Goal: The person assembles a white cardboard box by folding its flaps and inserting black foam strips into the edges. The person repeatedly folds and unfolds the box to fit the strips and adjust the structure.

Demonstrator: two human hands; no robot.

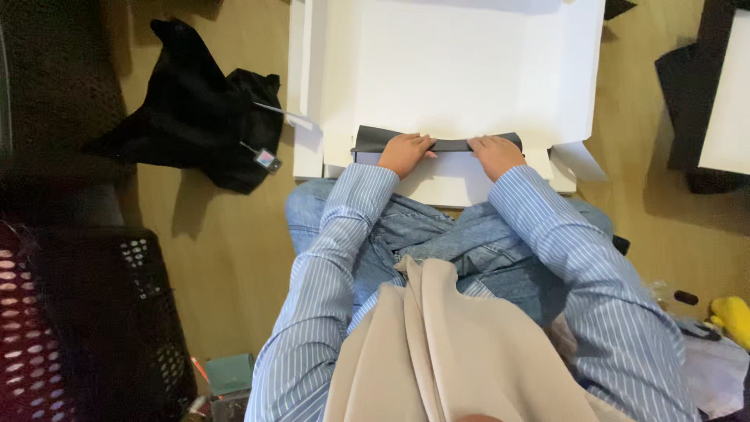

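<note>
I sit on a wooden floor with a flat white cardboard box [469, 62] open in front of my knees. A folded dark grey garment strip [375, 139] lies along the box's near edge. My left hand [405, 151] presses down on the garment's left part, fingers curled. My right hand [494, 153] presses on its right part. Both hands rest on the near white flap [445, 180] too. My sleeves are blue striped, and I wear jeans.
A black garment [199, 109] with a hanging tag [266, 159] lies on the floor at the left. A black mesh basket [109, 312] stands at lower left. Another white box on dark cloth [726, 94] is at the right. A yellow object [733, 316] sits at lower right.
</note>
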